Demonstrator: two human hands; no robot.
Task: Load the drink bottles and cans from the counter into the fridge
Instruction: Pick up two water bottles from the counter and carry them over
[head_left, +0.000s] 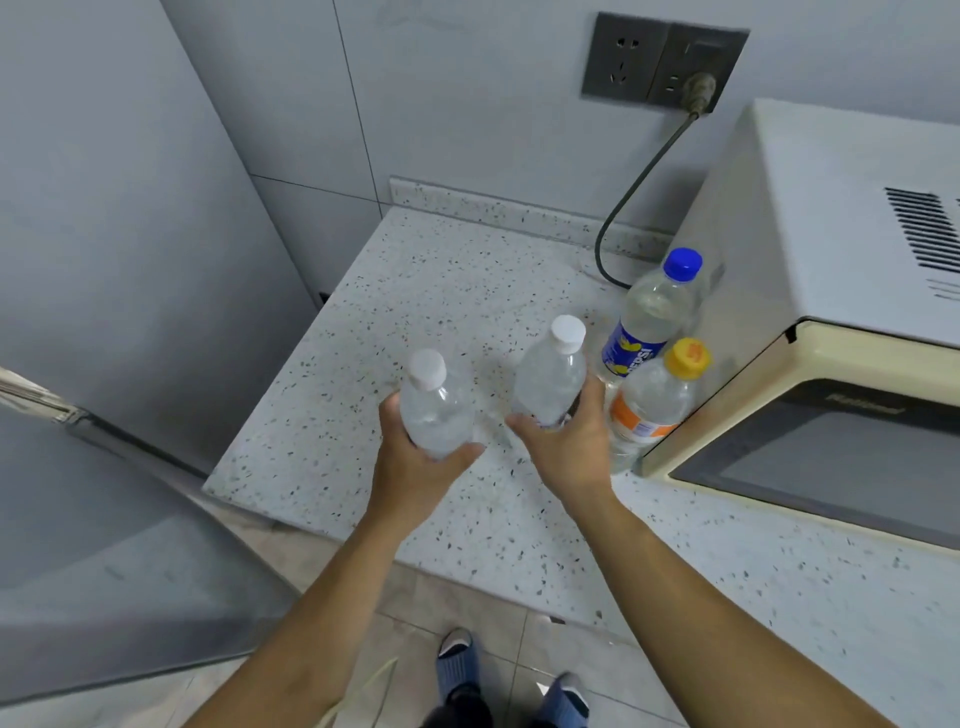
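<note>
My left hand (415, 462) grips a clear white-capped bottle (435, 405) above the speckled counter (415, 291). My right hand (563, 441) is wrapped around a second clear white-capped bottle (550, 374), tilted a little to the right. Just right of it stand a blue-capped bottle with a blue label (652, 317) and an orange-capped bottle with an orange label (654, 400), both close against the microwave. The grey fridge (114, 260) fills the left side; its door is swung toward me at lower left.
A cream microwave (831, 322) takes up the counter's right side, its cord (623, 208) running to a wall socket (665, 62). The open fridge door (104, 545) juts out at lower left. Tiled floor and my feet show below the counter edge.
</note>
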